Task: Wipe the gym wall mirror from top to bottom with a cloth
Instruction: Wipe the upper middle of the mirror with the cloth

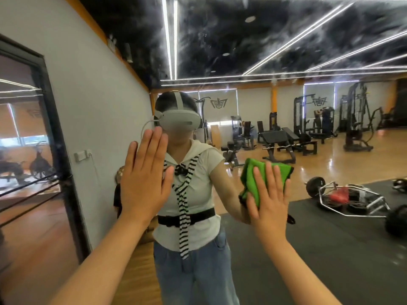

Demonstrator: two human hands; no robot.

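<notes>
Both forearms come up from the bottom edge, both hands raised against the glass

left hand [143, 175]: flat, fingers straight and close together, thumb out to the side, palm on the mirror, holding nothing

right hand [267, 199]: also flat, fingers straight and slightly spread, pressing a green cloth [251, 177] onto the mirror. Cloth is bunched and folded, sticking out above and to the left of the fingers, with a dark edge visible at the fingertips. Not gripped, just pinned under the palm and fingers

gym wall mirror [264, 51]: fills most of the view, cloth sits around mid height on it. Hazy whitish smears across the glass well above both hands

In the reflection, between the hands: person [193, 227] in a white top, striped scarf, black belt and jeans, with a grey headset [178, 122] just above the left hand's fingertips

Left of the left hand: grey wall [99, 95] with a white wall switch [82, 155], then a black-framed glass door [55, 128] further left. Can't tell whether that wall is real or reflected

Right of the right hand, reflected: black floor mat [330, 238] with a hex bar [352, 201] and weight plates lying on it

Beyond, above the right hand: weight benches [277, 139] on wood flooring, cable machines [356, 119] along the back wall

Top, far above both hands: dark ceiling with white light strips [169, 36]
</notes>
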